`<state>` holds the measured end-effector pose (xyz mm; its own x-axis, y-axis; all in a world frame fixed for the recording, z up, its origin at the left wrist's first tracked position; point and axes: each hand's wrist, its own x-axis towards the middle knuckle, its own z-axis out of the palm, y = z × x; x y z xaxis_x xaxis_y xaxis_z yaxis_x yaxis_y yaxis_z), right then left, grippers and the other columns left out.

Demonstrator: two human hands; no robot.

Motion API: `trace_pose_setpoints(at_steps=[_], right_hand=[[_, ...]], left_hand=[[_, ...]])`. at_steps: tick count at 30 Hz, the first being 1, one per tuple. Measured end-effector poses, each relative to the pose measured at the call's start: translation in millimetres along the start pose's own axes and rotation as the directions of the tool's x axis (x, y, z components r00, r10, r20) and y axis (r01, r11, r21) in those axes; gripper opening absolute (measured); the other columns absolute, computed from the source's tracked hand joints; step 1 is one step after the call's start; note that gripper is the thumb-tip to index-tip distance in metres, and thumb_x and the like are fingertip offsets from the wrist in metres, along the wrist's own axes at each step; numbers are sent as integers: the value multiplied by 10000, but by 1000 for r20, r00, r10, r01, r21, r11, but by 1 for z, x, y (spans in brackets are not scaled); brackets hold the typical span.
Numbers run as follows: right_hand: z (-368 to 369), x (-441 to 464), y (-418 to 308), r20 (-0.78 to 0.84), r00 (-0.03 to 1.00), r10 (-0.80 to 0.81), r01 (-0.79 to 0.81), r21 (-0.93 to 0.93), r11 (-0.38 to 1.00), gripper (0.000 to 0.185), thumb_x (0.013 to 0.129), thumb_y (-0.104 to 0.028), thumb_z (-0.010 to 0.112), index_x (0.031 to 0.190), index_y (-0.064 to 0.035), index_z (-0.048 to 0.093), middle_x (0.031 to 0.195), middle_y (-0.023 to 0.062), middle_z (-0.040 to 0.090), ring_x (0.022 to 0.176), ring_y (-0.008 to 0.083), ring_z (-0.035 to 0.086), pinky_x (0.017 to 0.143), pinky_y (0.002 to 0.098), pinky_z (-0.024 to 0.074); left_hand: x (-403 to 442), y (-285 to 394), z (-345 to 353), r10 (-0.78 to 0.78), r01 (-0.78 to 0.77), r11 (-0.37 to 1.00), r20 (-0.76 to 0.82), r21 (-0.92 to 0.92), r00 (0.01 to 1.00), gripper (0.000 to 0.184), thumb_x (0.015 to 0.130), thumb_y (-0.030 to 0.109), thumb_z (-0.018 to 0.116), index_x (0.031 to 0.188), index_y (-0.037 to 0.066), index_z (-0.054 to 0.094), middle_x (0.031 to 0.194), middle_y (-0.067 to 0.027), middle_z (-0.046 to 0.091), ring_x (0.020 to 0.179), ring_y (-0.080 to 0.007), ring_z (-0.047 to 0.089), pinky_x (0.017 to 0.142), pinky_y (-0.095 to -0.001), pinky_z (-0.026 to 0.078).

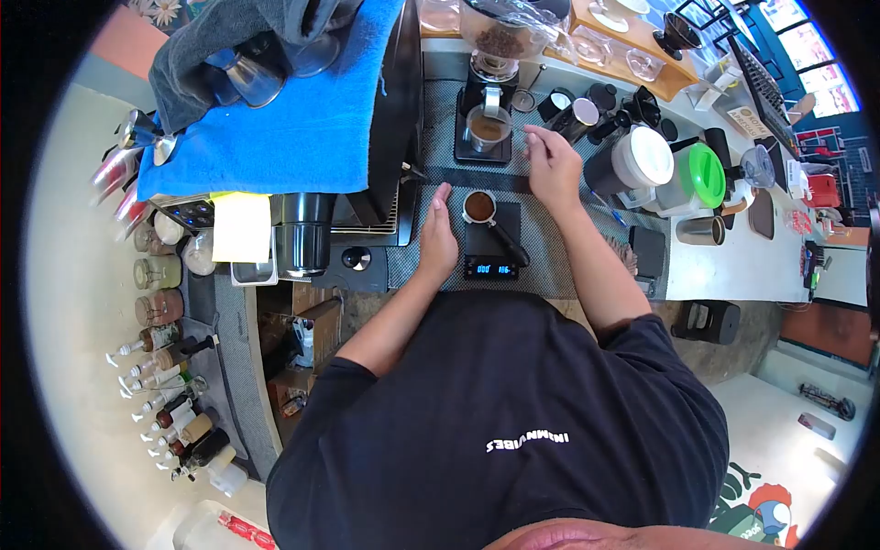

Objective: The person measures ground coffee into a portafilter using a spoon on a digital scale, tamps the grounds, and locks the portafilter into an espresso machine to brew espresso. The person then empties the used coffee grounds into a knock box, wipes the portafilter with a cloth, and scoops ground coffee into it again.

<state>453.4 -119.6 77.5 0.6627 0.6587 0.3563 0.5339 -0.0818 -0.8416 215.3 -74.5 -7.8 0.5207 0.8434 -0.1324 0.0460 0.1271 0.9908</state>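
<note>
A portafilter point(479, 207) filled with brown coffee grounds lies on a black scale point(492, 267) with a lit display, its dark handle pointing to the lower right. My left hand point(439, 240) is held upright just left of the scale, fingers extended, with nothing in it. To the upper right, my right hand point(554, 169) is raised over the mat with its fingers bent; whether anything small is between the fingertips is too unclear to see. Behind the scale stands a coffee grinder point(500, 41) with beans in its hopper and a clear cup point(487, 128) with grounds under its spout.
An espresso machine point(394, 137) with a blue towel point(284, 137) on top stands at the left. On the right are a white-lidded container point(646, 158), a green-lidded container point(704, 174) and a metal cup point(701, 230). Dark jars point(577, 117) stand near the grinder.
</note>
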Motion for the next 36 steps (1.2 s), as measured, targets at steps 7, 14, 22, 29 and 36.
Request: trace_pose_setpoints(at_steps=[7,14,22,29,36], right_hand=[[-27,-92,2,25,921,390,-388,157,908,236,1144,-144,652,1253,29,770,921,55,785,731,81,699,661,257,564],[-9,-139,6,-35,880,473,-465,136,875,238,1138,-136,656,1255,35,772,923,59,791,735,92,714,659,266,570],[7,-149,-3,-56,848,528,-513,165,842,242,1129,-144,667,1246,36,779,896,66,797,717,98,725,656,276,589],[0,-147,3,-7,746,666,-600,427,677,264,1146,-142,636,1287,61,731,940,83,764,711,106,694,662,281,598],[-6,-86,-40,-75,775,628,-520,490,700,280,1155,-147,626,1310,72,706,959,98,754,726,132,688,681,309,613]], left_hand=[[9,4,-3,10,-9,1000,103,-3,995,710,1251,452,211,1655,-84,441,1700,-257,498,1627,-352,423,1360,-407,272],[18,-3,-9,-3,-10,998,202,64,979,736,1244,494,227,1651,-77,452,1690,-258,510,1623,-357,427,1352,-409,283],[19,4,-14,-2,-24,995,263,95,965,770,1235,538,230,1666,-64,438,1695,-260,504,1619,-359,435,1345,-403,289],[23,0,-17,0,-26,996,281,90,960,789,1230,557,229,1674,-67,422,1700,-260,498,1617,-362,435,1343,-405,289],[25,0,-19,-31,15,999,324,50,946,835,1220,590,192,1703,-72,355,1757,-252,413,1666,-332,351,1379,-402,221]])
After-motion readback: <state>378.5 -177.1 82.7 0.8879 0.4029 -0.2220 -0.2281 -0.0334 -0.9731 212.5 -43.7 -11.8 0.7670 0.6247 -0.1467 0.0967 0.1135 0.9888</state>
